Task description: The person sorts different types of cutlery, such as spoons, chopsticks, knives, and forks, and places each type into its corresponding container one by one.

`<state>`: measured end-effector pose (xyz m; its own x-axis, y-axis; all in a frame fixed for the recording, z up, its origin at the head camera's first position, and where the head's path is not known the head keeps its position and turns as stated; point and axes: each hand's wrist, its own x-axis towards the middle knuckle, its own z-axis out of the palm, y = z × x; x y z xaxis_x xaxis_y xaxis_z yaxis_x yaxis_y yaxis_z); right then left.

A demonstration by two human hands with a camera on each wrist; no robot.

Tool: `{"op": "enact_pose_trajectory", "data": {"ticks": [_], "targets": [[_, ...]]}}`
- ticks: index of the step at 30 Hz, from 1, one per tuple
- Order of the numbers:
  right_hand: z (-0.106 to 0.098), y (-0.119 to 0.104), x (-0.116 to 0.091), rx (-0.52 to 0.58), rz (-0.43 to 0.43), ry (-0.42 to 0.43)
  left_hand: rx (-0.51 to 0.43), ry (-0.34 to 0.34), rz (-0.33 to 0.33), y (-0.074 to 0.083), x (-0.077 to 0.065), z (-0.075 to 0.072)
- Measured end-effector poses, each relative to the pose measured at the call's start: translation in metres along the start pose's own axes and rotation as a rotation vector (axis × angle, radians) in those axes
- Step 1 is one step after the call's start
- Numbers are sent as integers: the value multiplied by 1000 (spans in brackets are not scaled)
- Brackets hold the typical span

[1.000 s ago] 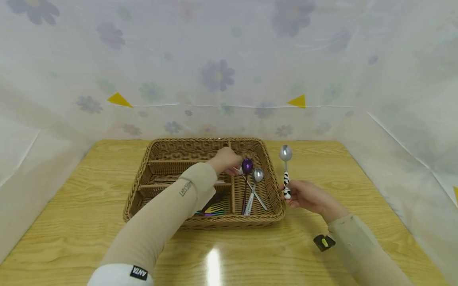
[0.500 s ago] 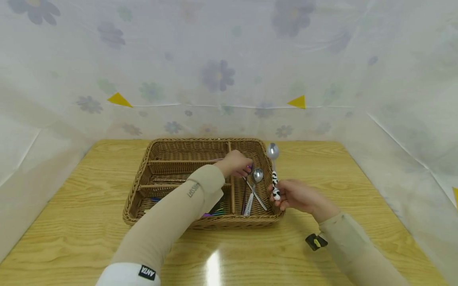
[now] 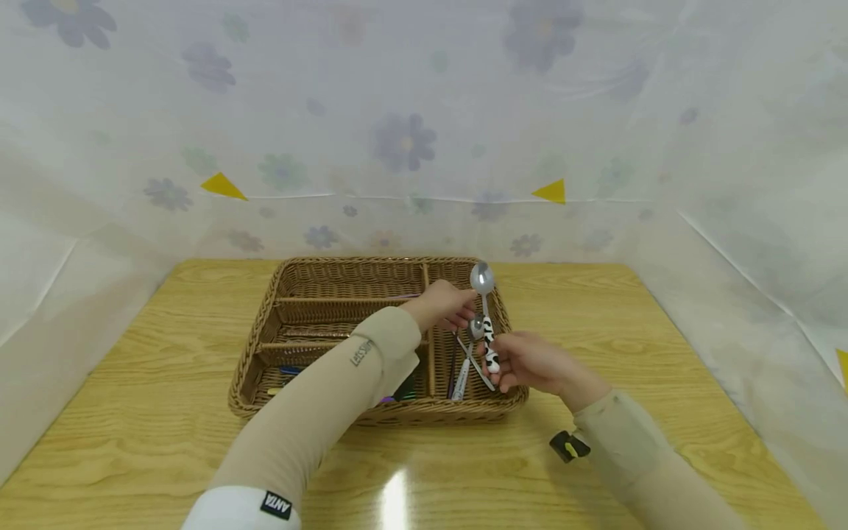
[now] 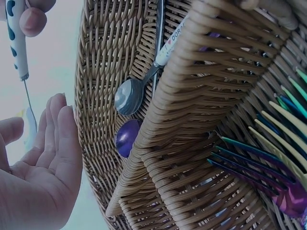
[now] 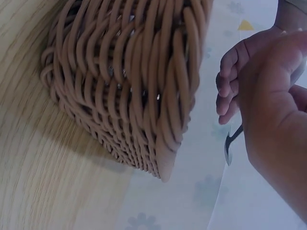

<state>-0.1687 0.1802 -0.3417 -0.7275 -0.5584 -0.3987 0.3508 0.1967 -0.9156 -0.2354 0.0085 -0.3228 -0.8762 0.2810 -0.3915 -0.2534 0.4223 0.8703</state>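
Note:
My right hand (image 3: pixel 536 361) grips the black-and-white patterned handle of a spoon (image 3: pixel 490 346), held upright over the right compartment of a wicker basket (image 3: pixel 450 414). Its silver bowl points up. Beside that bowl is my left hand (image 3: pixel 447 303). In the left wrist view the left fingers (image 4: pixel 64 143) are extended, with the thumb apart; the bowl shows behind them, and contact cannot be told. Below lie a purple spoon (image 4: pixel 128 138) and a smaller silver spoon (image 4: pixel 129 97) with a lettered white handle. The left hand hides the purple bowl from the head view.
The basket has several compartments, split by woven dividers (image 3: pixel 430 368). Multicoloured forks (image 4: pixel 288 187) lie in the front-left compartment, partly behind my left sleeve (image 3: pixel 331 397). Wooden tabletop (image 3: pixel 146 368) surrounds the basket, with a flowered sheet (image 3: pixel 404 140) behind.
My right hand has carried the patterned-handled spoon left, from beside the basket to over its right compartment. My left hand has shifted slightly right, covering the purple spoon's bowl in the head view.

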Motion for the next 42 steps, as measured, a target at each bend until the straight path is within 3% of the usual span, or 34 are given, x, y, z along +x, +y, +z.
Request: {"op": "enact_pose_trajectory", "data": {"ticks": [15, 21, 28, 33, 42], "targets": [[6, 0, 5, -37, -2, 5, -168, 12, -14, 2, 5, 6], [0, 2, 0, -132, -9, 108, -187, 44, -29, 2, 7, 1], [-14, 5, -10, -144, -29, 181, -91, 85, -55, -12, 20, 0], [-18, 7, -12, -119, -22, 185, 12, 85, -83, -21, 25, 3], [-17, 7, -13, -112, -33, 171, 83, 129, -133, -25, 33, 16]]}}
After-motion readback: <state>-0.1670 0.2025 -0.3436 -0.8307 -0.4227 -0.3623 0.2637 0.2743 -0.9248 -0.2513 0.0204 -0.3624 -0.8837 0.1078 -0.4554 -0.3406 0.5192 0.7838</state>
